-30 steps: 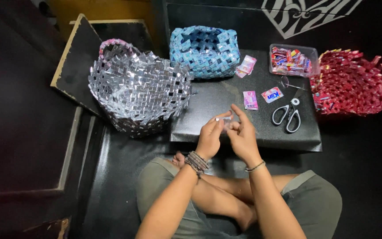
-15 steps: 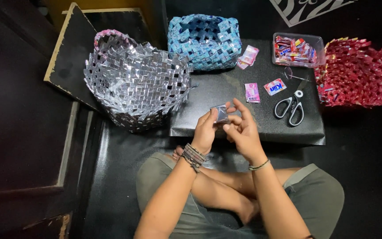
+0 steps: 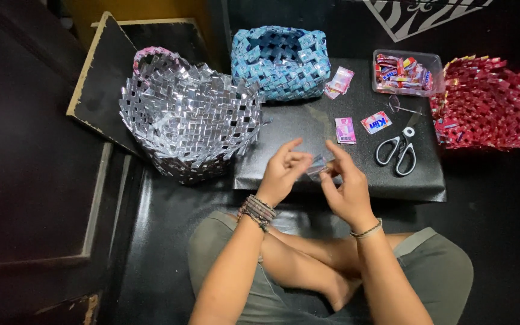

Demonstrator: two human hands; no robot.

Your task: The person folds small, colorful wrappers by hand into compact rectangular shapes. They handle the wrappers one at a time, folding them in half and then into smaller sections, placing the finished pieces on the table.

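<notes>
My left hand (image 3: 284,170) and my right hand (image 3: 345,185) meet over the front edge of a low black table (image 3: 308,126). Between their fingertips they pinch a small silvery folded wrapper strip (image 3: 318,166). Beaded bracelets circle my left wrist, a thin band my right. A silver woven basket (image 3: 185,123) with a pink handle stands to the left of my hands. Black-and-white scissors (image 3: 397,150) lie on the table to the right of my right hand.
A blue woven basket (image 3: 278,60) sits at the table's back. A clear tub (image 3: 405,71) of wrappers and a red woven basket (image 3: 492,102) are at the right. Loose pink wrappers (image 3: 345,129) lie mid-table. A black board (image 3: 106,78) leans at the left. My crossed legs are below.
Both hands have stayed together on the silvery strip, with the fingers shifting as they work it. The view has tilted slightly; baskets and scissors have not moved.
</notes>
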